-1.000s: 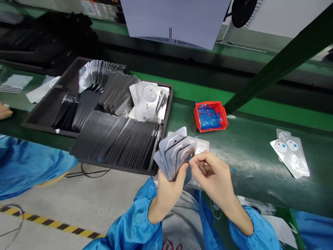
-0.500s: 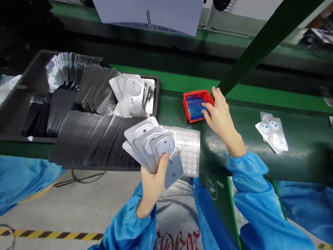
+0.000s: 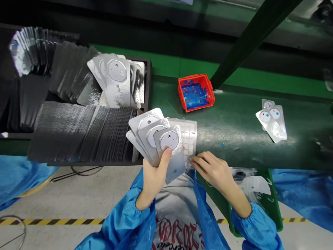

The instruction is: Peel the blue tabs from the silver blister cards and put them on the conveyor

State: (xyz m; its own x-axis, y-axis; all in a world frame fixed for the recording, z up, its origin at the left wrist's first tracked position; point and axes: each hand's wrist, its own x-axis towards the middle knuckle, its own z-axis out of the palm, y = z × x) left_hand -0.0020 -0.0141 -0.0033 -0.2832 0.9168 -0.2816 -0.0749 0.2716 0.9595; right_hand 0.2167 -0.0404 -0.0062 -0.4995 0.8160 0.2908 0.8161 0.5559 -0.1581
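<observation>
Holding: left hand [image 3: 154, 177] clamped on fanned, round-cornered silver-grey flat plates [image 3: 156, 137], over the near edge of the green bench [image 3: 226, 121]. Right hand [image 3: 215, 170] at near-right corner of clear gridded plastic tray [image 3: 191, 140], fingertips close; whether gripping, cannot tell. Open bench stretches rightward; red plastic bin [image 3: 181, 96] toward far edge.

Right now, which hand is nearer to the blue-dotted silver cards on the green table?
Right: the right hand is left of these cards; the left hand, farther left.
</observation>
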